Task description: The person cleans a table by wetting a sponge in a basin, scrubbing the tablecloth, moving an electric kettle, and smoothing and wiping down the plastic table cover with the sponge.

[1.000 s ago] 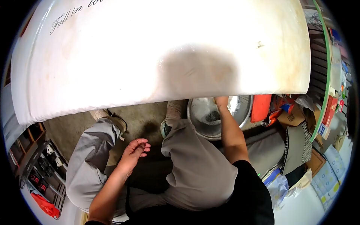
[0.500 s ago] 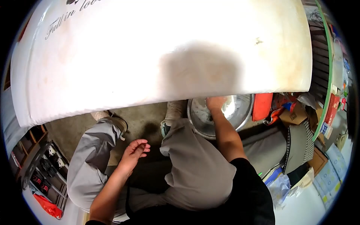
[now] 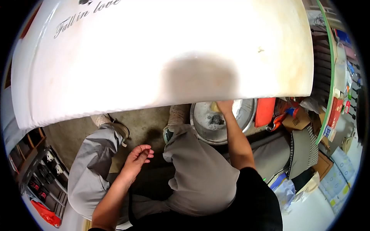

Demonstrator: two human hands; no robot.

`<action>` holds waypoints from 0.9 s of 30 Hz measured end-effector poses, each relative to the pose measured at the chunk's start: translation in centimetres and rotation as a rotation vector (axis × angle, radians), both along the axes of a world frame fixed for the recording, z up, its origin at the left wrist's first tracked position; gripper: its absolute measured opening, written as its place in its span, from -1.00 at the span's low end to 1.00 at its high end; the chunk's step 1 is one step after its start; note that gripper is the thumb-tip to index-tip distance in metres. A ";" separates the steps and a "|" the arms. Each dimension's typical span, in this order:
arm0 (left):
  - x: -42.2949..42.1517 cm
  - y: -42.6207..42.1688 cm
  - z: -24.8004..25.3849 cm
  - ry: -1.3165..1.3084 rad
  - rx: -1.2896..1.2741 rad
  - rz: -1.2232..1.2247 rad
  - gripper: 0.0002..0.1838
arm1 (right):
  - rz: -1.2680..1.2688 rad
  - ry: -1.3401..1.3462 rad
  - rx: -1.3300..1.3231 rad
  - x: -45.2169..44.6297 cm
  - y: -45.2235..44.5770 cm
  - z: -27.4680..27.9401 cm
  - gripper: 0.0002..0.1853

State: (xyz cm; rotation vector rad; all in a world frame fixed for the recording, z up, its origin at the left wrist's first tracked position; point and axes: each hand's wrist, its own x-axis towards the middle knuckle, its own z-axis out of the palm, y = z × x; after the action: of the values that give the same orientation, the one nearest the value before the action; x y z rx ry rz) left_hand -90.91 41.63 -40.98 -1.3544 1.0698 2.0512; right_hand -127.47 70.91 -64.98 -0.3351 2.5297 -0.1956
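Under the near edge of the white-covered table (image 3: 115, 69) stands a round metal basin (image 3: 211, 137) with foamy water and a dark lump (image 3: 216, 119) in it. My right hand (image 3: 225, 106) reaches over the basin, its fingers against a yellowish piece (image 3: 215, 106); the table edge partly hides this hand. My left hand (image 3: 138, 157) hangs in the air between my knees, fingers loosely curled and slightly apart, holding nothing.
A red flat object (image 3: 264, 111) stands right of the basin, beside a cardboard box (image 3: 296, 120) and bags. Shoes sit on a rack (image 3: 46, 173) at the left. My knees and feet are below the table edge.
My right hand has shifted within the basin, and the yellowish piece and dark lump now show beside it. The left hand has hardly moved. The view has shifted slightly.
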 end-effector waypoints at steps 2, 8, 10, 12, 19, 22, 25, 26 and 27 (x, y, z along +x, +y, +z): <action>0.1 0.0 0.1 0.022 -0.026 0.010 -0.72 | -0.040 0.269 -0.119 3.1 -0.6 3.5 0.01; 0.1 0.3 0.2 0.012 -0.008 0.001 -0.72 | 0.079 -0.007 -0.060 7.3 -1.7 5.5 0.12; 0.0 0.2 -0.1 0.007 -0.010 -0.002 -0.72 | -0.048 -0.002 -0.090 7.6 -1.6 5.3 0.15; 0.0 0.2 -0.1 0.008 -0.012 0.003 -0.72 | 0.085 -0.063 -0.007 7.9 -1.0 5.1 0.17; 0.2 0.2 -0.2 0.012 -0.017 -0.003 -0.72 | 0.104 0.118 0.079 4.3 -0.3 5.0 0.20; 0.1 0.2 -0.1 0.010 -0.021 -0.009 -0.72 | 0.137 0.191 0.037 1.8 -0.1 3.7 0.18; 0.1 0.0 -0.1 0.011 -0.020 -0.010 -0.71 | 0.127 -0.045 0.044 0.1 0.6 1.3 0.06; 0.1 0.1 -0.1 0.011 -0.018 -0.008 -0.71 | 0.173 -0.038 0.062 -0.4 0.8 0.6 0.02; 0.1 0.2 -0.2 0.004 -0.014 -0.009 -0.71 | 0.219 -0.032 0.081 -0.7 1.2 -0.1 -0.02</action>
State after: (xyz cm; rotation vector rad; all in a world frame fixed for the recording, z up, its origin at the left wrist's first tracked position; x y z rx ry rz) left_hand -90.84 41.79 -41.17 -1.3503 1.0915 2.0452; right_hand -128.21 72.11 -65.11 -0.5671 2.4392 -0.0140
